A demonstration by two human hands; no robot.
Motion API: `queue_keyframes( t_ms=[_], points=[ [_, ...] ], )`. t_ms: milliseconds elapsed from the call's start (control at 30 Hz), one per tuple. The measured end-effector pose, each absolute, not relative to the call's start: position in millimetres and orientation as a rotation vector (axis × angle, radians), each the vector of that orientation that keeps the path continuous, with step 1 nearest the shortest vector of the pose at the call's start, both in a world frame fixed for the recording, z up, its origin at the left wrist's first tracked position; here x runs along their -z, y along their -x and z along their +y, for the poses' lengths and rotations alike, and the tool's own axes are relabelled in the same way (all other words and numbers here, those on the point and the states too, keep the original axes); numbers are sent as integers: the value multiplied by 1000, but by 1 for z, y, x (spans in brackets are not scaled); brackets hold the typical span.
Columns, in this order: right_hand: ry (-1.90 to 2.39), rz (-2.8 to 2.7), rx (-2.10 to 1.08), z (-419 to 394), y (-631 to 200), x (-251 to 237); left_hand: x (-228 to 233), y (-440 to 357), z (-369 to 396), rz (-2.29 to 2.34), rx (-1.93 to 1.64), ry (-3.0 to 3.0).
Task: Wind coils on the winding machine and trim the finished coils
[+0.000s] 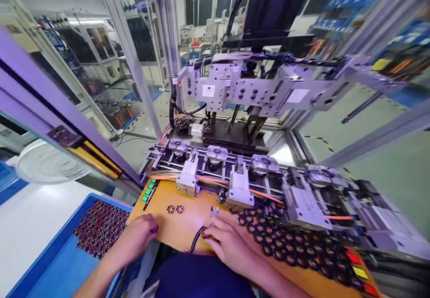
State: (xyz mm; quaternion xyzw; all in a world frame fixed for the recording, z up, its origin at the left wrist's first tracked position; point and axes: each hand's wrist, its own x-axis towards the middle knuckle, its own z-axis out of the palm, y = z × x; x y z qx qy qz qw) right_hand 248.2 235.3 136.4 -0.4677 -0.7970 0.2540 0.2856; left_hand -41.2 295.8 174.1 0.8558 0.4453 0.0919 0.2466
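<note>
2 hands [144, 233], 2 loose rings [175, 209], 3 green buttons [148, 192], 1 blue tray [60, 266].

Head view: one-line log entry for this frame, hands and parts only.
left hand resting on orange board edge, nothing visibly held | right hand holding small cutters | two loose rings ahead | blue tray at left

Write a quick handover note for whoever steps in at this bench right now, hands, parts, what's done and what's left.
Left hand: resting on the orange board, empty as far as shows.
Right hand: gripping small cutters.
Two ring parts lie loose on the board.
Many dark rings lie spread at the right; more fill the blue tray on the left.
Done and left: cannot tell from this view.
</note>
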Motion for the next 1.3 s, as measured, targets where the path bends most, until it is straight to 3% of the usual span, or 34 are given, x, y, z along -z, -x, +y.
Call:
queue_keyframes(
  t_ms=[233,633,933,1300],
  points=[
    [1207,-2219,-500,262,-181,-92,-114,32,279,1378,-443,-2346],
    [1710,-1819,57,147,-326,-98,-79,-1,308,1223,-666,-2465],
    [1927,-1709,132,129,-336,-67,-82,14,305,1263,-902,-2528],
    [1888,-1873,-111,136,-327,-80,-134,18,276,1304,-1001,-2408]
  ],
)
